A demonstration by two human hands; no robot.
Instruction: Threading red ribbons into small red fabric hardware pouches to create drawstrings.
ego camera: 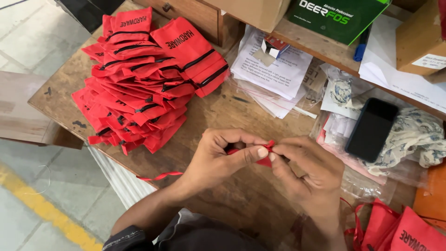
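Both hands meet above the wooden tabletop (223, 116). The left hand (218, 155) and right hand (306, 174) pinch a small red fabric piece (265, 160) between thumbs and fingertips. A red ribbon (155, 176) trails left. A heap of red zip pouches (139, 83) lies upper left; a dark phone (371, 129) rests at right.

I am sitting in what is looking like a small workshop or packing room. A worn wooden counter (218, 116) is carrying a big heap of identical red zip pouches (139, 88), with more red pouches (409, 230) lying at my right. Cardboard boxes (418, 37), a green product box (339, 16), printed sheets (274, 69) and plastic bags (371, 179) are crowding the back, and bare concrete floor (32, 195) with a yellow line (42, 209) is showing below.
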